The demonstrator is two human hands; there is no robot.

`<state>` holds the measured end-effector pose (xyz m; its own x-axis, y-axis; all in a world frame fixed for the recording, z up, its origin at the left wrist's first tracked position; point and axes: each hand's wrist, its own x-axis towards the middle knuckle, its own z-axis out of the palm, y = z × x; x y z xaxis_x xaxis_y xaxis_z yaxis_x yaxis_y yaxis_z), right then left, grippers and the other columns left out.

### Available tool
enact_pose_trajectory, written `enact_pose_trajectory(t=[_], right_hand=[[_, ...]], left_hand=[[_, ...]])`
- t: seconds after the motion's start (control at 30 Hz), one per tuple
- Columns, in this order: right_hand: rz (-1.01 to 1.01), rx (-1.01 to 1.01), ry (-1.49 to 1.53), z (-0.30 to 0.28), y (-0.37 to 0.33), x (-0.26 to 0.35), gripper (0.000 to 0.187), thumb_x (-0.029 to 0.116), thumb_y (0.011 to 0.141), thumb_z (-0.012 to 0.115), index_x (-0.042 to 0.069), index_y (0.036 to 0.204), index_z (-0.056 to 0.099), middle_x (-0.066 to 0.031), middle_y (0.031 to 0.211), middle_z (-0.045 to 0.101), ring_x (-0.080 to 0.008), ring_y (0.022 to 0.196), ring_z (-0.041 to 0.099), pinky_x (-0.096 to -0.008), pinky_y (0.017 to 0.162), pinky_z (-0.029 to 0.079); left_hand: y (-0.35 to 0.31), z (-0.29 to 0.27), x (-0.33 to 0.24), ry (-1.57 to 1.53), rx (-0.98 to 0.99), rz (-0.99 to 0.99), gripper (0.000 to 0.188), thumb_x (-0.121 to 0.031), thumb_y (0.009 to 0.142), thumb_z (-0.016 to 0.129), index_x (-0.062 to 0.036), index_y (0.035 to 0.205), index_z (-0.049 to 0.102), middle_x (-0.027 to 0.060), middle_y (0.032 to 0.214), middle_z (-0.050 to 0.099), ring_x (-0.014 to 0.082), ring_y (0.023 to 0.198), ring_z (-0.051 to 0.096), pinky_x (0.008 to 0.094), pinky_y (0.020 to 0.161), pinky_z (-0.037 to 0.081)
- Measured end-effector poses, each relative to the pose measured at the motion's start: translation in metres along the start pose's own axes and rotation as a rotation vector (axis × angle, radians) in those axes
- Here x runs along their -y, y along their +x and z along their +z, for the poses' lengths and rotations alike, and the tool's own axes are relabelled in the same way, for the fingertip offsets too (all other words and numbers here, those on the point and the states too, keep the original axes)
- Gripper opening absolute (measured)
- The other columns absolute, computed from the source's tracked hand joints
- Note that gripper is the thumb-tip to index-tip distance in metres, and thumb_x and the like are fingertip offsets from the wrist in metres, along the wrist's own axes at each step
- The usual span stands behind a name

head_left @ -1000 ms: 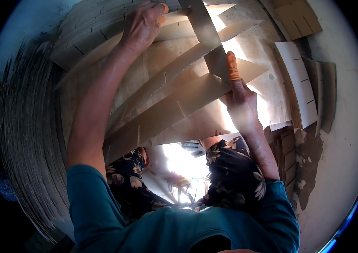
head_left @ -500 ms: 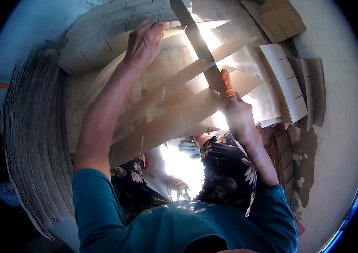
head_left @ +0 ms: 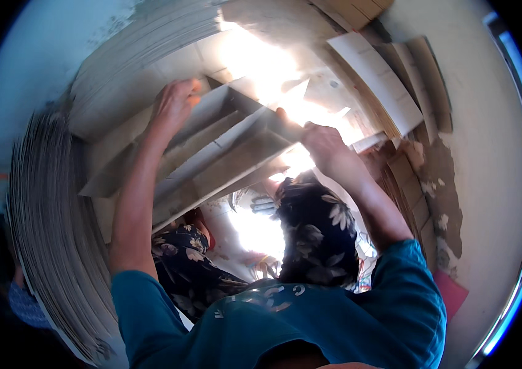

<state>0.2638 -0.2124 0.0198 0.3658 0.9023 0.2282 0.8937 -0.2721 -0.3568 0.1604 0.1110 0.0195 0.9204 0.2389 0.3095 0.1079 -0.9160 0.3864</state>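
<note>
Several long cardboard divider strips (head_left: 212, 147) stand on edge in front of me, side by side and slanting from lower left to upper right. A shorter cardboard cross strip (head_left: 283, 125) crosses them near their right ends. My right hand (head_left: 327, 147) is closed on the near end of this cross strip, its thumb and fingers around the edge. Above the far long strip, my left hand (head_left: 173, 106) is closed with the fingers curled. Orange finger covers show on it, slightly blurred. Whether it pinches anything is hidden.
A tall stack of cardboard sheets (head_left: 52, 227) stands at the left. More flat sheets (head_left: 150, 55) lie at the far side. Cardboard pieces (head_left: 375, 80) lean along the right wall (head_left: 476, 154). Strong sunlight washes out the surface beyond the strips.
The cross strip has come lower and nearer, across the long strips. My right hand went from an extended finger to a closed grip; my left hand moved down and leftward. The view shifted too.
</note>
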Motion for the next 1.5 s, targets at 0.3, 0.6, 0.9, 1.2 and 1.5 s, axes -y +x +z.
enact_pose_trajectory(t=[0.3,0.6,0.9,1.2,1.5], right_hand=[[0.363,-0.069,0.059,-0.053,-0.017,-0.06,0.06,0.04,0.083,0.068,0.016,0.134,0.05,-0.0149,0.097,0.067,-0.024,0.071,0.066,-0.0326,0.067,0.055],[0.657,-0.073,-0.956,-0.021,-0.094,-0.244,0.05,0.041,0.086,0.064,-0.002,0.112,0.058,-0.0165,0.1,0.064,-0.0262,0.076,0.065,-0.0379,0.065,0.051],[0.589,0.223,-0.353,-0.076,-0.067,-0.229,0.028,0.024,0.078,0.071,-0.001,0.087,0.063,-0.0178,0.081,0.065,-0.0327,0.073,0.064,-0.039,0.067,0.048],[0.566,-0.034,-0.249,-0.084,-0.081,-0.276,0.025,0.022,0.079,0.068,0.0,0.089,0.062,-0.0217,0.077,0.061,-0.0341,0.074,0.062,-0.042,0.066,0.046],[0.613,-0.013,-0.194,-0.071,-0.054,-0.212,0.038,0.03,0.075,0.074,0.005,0.076,0.045,-0.0092,0.073,0.045,-0.0212,0.071,0.045,-0.0365,0.066,0.038]], left_hand=[[-0.106,-0.059,-0.09,-0.112,-0.073,-0.169,0.04,-0.007,0.076,0.074,-0.0016,0.115,0.062,0.0154,0.105,0.064,0.0277,0.096,0.061,0.0374,0.084,0.048],[-0.167,-0.031,-0.119,0.082,-0.002,0.033,0.042,-0.01,0.078,0.072,0.0047,0.115,0.057,0.0188,0.106,0.062,0.0357,0.094,0.058,0.0432,0.081,0.048],[-0.174,-0.015,-0.106,0.134,-0.03,0.021,0.043,-0.01,0.076,0.073,0.0049,0.113,0.057,0.0182,0.105,0.062,0.0348,0.093,0.057,0.043,0.081,0.047],[-0.167,-0.007,-0.097,0.0,0.033,-0.148,0.042,-0.012,0.071,0.074,0.0036,0.109,0.062,0.017,0.103,0.064,0.0319,0.093,0.059,0.0391,0.083,0.047],[-0.183,0.0,-0.094,0.016,-0.1,-0.081,0.042,-0.009,0.07,0.075,0.003,0.108,0.063,0.0153,0.098,0.066,0.0316,0.09,0.059,0.0391,0.081,0.048]])
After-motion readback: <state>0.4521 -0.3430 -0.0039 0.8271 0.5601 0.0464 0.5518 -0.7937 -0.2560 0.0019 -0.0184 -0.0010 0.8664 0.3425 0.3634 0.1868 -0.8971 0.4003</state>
